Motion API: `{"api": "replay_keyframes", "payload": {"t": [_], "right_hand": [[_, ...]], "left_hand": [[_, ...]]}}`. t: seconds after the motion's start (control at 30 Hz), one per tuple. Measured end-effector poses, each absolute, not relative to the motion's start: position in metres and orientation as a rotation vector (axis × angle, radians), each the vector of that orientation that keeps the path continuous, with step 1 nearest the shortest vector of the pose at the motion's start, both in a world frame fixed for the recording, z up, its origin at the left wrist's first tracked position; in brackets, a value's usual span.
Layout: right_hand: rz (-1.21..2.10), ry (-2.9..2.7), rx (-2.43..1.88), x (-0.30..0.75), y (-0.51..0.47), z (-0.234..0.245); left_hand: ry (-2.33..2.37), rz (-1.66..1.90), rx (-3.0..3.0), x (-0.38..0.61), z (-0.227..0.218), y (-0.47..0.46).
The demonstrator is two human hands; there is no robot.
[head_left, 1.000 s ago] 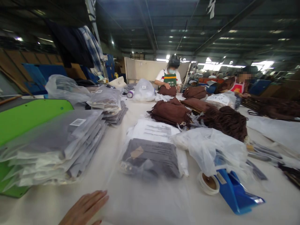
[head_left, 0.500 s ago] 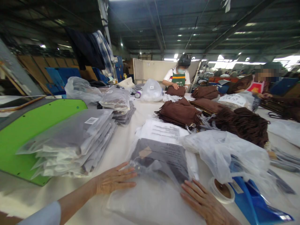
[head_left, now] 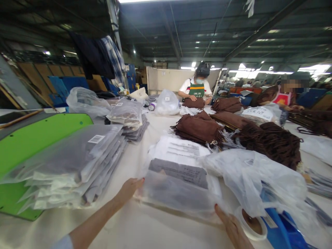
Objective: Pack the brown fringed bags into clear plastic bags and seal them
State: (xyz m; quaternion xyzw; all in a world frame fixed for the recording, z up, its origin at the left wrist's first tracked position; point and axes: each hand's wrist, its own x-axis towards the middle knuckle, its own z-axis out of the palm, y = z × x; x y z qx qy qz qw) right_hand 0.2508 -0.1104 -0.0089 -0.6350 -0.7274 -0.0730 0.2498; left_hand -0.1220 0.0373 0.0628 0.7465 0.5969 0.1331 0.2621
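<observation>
A clear plastic bag with a dark folded garment (head_left: 178,193) is lifted off the white table (head_left: 140,224) in front of me. My left hand (head_left: 128,190) grips its left edge, fingers curled under it. My right hand (head_left: 232,226) holds its right lower corner, thumb on top. Under and behind it lies another bagged dark garment with a white printed sheet (head_left: 180,154).
A stack of bagged garments (head_left: 72,169) rests at the left, partly on a green board (head_left: 31,138). Loose crumpled plastic (head_left: 254,180), a tape roll (head_left: 250,226) and a blue dispenser (head_left: 282,231) are at the right. Brown fabric piles (head_left: 199,128) and two other workers are beyond.
My hands went from lying flat on the bag to gripping its two sides, and the bag has come up off the table.
</observation>
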Motion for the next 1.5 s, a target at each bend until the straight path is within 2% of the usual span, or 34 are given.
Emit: {"api": "replay_keyframes", "payload": {"t": [0.13, 0.33, 0.5, 0.57, 0.67, 0.73, 0.8, 0.97, 1.17, 1.37, 1.5], "right_hand": [[0.080, -1.873, -2.038, 0.230, -0.086, 0.008], [0.162, -1.719, -2.446, 0.208, -0.064, 0.021], [0.208, -1.684, -2.578, 0.195, -0.059, 0.036], [0.232, -1.683, -2.588, 0.193, -0.057, 0.041], [0.261, -1.651, -2.597, 0.193, -0.056, 0.046], [0.280, -1.611, -2.602, 0.194, -0.056, 0.048], [0.291, -1.563, -2.604, 0.195, -0.057, 0.048], [0.245, -1.409, -2.603, 0.196, -0.058, 0.048], [0.166, -1.300, -2.598, 0.199, -0.059, 0.045], [0.010, -1.255, -2.609, 0.199, -0.064, 0.034], [-0.102, -1.240, -2.566, 0.201, -0.063, 0.026]], "left_hand": [[1.846, 0.291, 2.097, -0.101, 0.054, 0.039], [2.119, 0.118, 2.204, -0.086, 0.046, 0.032], [2.153, 0.174, 2.447, -0.077, 0.047, 0.033], [1.882, 0.267, 2.858, -0.078, 0.048, 0.038], [0.887, 0.294, 3.473, -0.081, 0.053, 0.049], [0.413, 0.218, 3.503, -0.082, 0.060, 0.058], [0.288, 0.131, 3.388, -0.079, 0.069, 0.064], [0.630, 0.065, 3.108, -0.049, 0.082, 0.059], [1.302, 0.422, 2.980, -0.001, 0.060, 0.028], [1.349, 0.783, 3.010, -0.005, 0.019, 0.041], [1.281, 0.620, 3.094, -0.005, 0.009, 0.052]]}}
